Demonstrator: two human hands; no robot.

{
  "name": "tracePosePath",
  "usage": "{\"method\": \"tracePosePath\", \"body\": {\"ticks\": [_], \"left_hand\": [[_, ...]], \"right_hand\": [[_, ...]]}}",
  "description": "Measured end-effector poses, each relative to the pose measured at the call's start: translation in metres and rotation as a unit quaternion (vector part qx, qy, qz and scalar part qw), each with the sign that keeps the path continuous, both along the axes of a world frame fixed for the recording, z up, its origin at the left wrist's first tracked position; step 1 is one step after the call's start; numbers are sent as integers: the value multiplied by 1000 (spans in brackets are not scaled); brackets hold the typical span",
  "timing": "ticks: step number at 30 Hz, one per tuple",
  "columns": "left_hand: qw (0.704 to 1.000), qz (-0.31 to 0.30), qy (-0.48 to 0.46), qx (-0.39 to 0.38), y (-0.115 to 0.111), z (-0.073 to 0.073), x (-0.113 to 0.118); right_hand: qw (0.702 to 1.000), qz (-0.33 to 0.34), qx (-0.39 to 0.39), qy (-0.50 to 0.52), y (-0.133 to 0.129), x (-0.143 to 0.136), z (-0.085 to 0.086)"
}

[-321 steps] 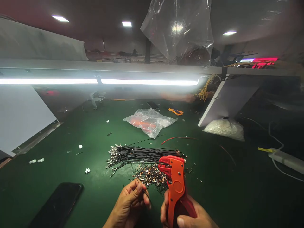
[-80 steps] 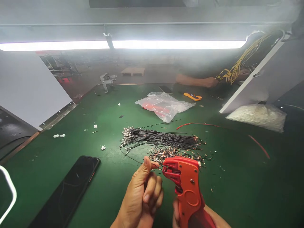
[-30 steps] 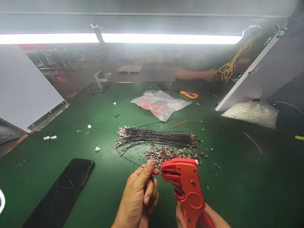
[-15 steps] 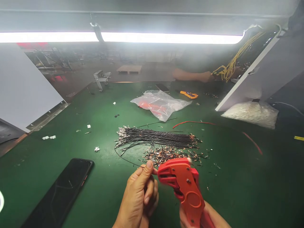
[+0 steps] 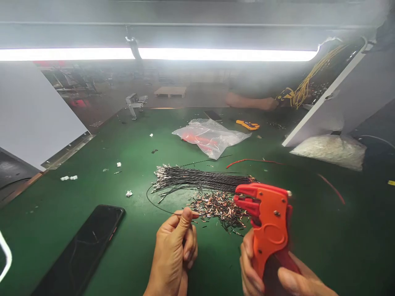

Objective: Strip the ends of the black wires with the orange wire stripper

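My left hand (image 5: 174, 246) is closed, pinching a thin black wire (image 5: 153, 205) between thumb and forefinger. The wire loops back toward the left end of a bundle of black wires (image 5: 203, 177), which has metal terminals at its left and coppery ends at its right. My right hand (image 5: 251, 261) is wrapped around the handle of a red and orange wire stripper (image 5: 273, 213). Its jaws point left, apart from the left hand, and no wire shows between them. Behind and between the hands lies a pile of short wire clippings (image 5: 217, 205).
A black phone (image 5: 83, 246) lies at the left on the green table (image 5: 92, 176). Farther back are a clear plastic bag (image 5: 212, 137) with something red inside, a yellow-orange tool (image 5: 247, 125) and red wires (image 5: 253, 160). A filled bag (image 5: 331, 151) sits right. Another person's arm (image 5: 251, 101) shows beyond.
The wire stripper in my right hand has moved right and up, away from my left hand. My left hand has shifted slightly left, still pinching the wire.
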State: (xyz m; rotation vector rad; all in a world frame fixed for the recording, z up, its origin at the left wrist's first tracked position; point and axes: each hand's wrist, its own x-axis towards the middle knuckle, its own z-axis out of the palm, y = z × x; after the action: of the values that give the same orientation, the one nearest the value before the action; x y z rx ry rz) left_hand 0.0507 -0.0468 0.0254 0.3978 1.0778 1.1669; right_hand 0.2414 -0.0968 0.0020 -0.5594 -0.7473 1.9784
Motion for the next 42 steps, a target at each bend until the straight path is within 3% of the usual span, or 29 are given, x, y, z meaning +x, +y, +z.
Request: {"method": "tracePosePath", "body": {"ticks": [4,8,11,15,19,28,33,36,40,42], "left_hand": [[998,-10,52,18,-4,-8,4],[992,3,121,32,-6,-11,10],[980,50,184,65,-8,-7,11],[927,117,309,174,-17,-1,15],[880,138,357,280,-23,-2,19],[796,54,445,406,-31,-9,21],[736,92,504,442,-36,-20,24],[710,75,521,469,-34,-22,22],[664,34,560,494,-37,-23,21],[655,17,568,498,-46,-26,24]], "right_hand": [[998,-57,-2,-24,4,6,3],[999,-11,-32,-39,-1,3,-4],[995,18,-43,-83,-6,-5,-6],[996,28,-57,-65,-6,-12,-5],[996,31,-78,-20,-4,-15,-7],[998,50,-39,-22,-3,-18,-8],[997,63,-39,18,-3,-18,-18],[992,81,-68,65,-4,-17,-22],[985,61,-102,125,-3,-17,-15],[983,31,-125,134,-1,-15,-6]]}}
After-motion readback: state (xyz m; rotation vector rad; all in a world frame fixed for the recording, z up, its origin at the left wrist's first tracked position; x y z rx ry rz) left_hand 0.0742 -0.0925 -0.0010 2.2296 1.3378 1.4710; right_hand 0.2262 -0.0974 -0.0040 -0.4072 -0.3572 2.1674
